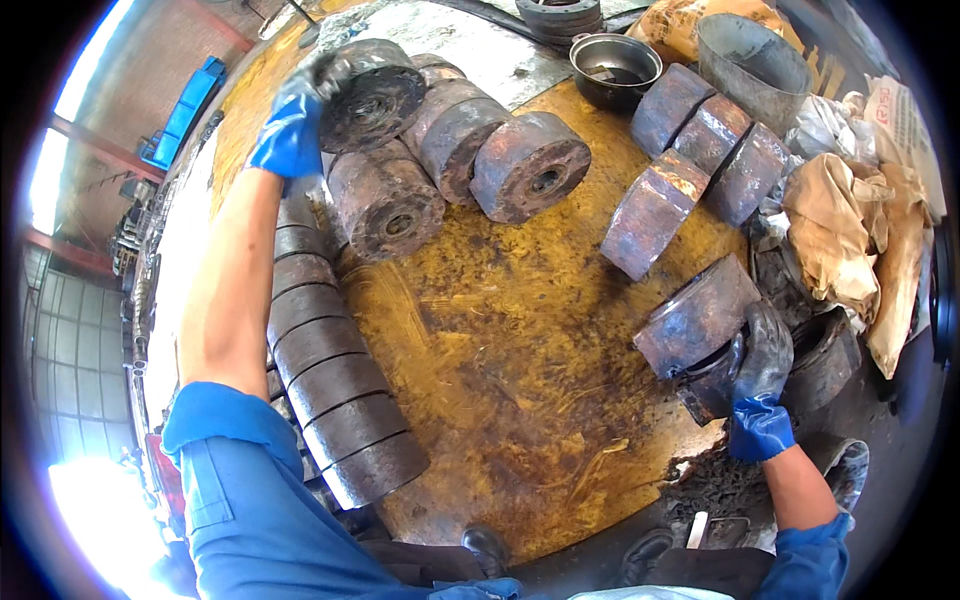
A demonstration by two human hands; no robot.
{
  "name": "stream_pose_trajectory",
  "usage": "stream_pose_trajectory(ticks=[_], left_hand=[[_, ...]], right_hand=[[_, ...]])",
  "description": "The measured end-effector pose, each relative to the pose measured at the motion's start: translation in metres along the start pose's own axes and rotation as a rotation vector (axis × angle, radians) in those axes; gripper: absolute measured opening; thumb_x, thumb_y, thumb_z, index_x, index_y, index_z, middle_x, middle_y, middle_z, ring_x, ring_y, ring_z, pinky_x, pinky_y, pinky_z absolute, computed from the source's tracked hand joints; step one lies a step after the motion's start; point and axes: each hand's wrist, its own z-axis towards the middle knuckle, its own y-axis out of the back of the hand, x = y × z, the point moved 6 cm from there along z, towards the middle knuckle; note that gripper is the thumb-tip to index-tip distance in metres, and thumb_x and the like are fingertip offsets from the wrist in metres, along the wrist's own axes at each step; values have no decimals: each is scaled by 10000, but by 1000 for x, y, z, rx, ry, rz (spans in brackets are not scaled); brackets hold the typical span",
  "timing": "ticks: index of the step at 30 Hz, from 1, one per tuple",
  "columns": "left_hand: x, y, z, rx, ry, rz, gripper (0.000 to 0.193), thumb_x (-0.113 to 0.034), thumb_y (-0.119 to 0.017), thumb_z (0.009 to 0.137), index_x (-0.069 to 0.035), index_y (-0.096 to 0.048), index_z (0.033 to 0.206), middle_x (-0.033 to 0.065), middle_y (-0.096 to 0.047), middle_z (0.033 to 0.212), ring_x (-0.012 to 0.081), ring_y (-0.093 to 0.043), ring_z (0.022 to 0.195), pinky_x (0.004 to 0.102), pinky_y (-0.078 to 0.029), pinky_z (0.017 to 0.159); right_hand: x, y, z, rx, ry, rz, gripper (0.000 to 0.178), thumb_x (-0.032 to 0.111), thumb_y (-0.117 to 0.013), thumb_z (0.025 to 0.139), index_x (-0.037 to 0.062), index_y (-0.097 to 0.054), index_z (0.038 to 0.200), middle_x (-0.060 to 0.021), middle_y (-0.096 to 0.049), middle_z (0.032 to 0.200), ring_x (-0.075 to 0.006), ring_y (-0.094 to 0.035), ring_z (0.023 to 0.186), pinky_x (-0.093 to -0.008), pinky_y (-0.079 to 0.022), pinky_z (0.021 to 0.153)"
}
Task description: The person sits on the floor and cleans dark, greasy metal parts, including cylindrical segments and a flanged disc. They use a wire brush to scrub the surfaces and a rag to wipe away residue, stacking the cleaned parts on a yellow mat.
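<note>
My left hand (pixel 298 112), in a blue glove with a dirty grey palm, reaches to the far left. Its fingers, partly blurred, curl over the edge of a thick, dark metal roller (pixel 372 108) with a hub in its face. That roller tilts against other rusty rollers (pixel 385 205). At the right, my right hand (pixel 765 352), gloved alike, has its fingers bent around the edge of a dark metal ring (pixel 708 388); its fingertips are partly hidden. Just beyond that ring sits a wide rusty roller (pixel 698 315), and a hollow dark ring (pixel 825 360) lies to the right.
A row of dark cylinders (pixel 330 345) runs along the left of the stained yellow plate (pixel 500 370). Several rusty blocks (pixel 660 210) stand at the far right, near a metal pot (pixel 615 70), a grey bucket (pixel 755 65) and crumpled brown paper (pixel 835 225). Dark debris (pixel 725 490) lies nearby.
</note>
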Motion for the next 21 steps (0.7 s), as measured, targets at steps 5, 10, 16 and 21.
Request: stream_pose_trajectory(ticks=[5,10,16,21], left_hand=[[0,-11,-13,-298,95,136,630,-588,-552,1000,-103,-668,1385,256,-680,1320,411,-624,1275,474,-492,1077],[-42,-34,-45,-316,175,281,559,-574,-601,970,-107,-721,1254,203,-725,1223,379,-658,1193,469,-490,1046],[-59,-72,-104,-412,87,423,599,-591,-425,1020,-182,-654,1393,74,-606,1500,317,-551,1394,540,-275,1232],[-102,-138,-140,-251,-167,812,649,-511,-648,953,-218,-518,1517,113,-581,1518,311,-576,1347,473,-416,1131]], right_hand=[[8,-4,3,-18,40,5,412,167,-645,945,2,-624,1322,-230,-633,1365,-413,-569,1322,-525,-417,1127],[6,1,-2,4,25,-15,402,146,-644,972,8,-626,1350,-237,-641,1372,-435,-598,1280,-516,-451,1118],[11,0,-1,-44,43,-37,385,148,-649,976,7,-643,1334,-239,-653,1359,-433,-613,1263,-514,-464,1106],[2,-6,-3,-31,62,-39,371,171,-641,974,5,-652,1305,-239,-661,1340,-423,-619,1254,-515,-467,1099]])
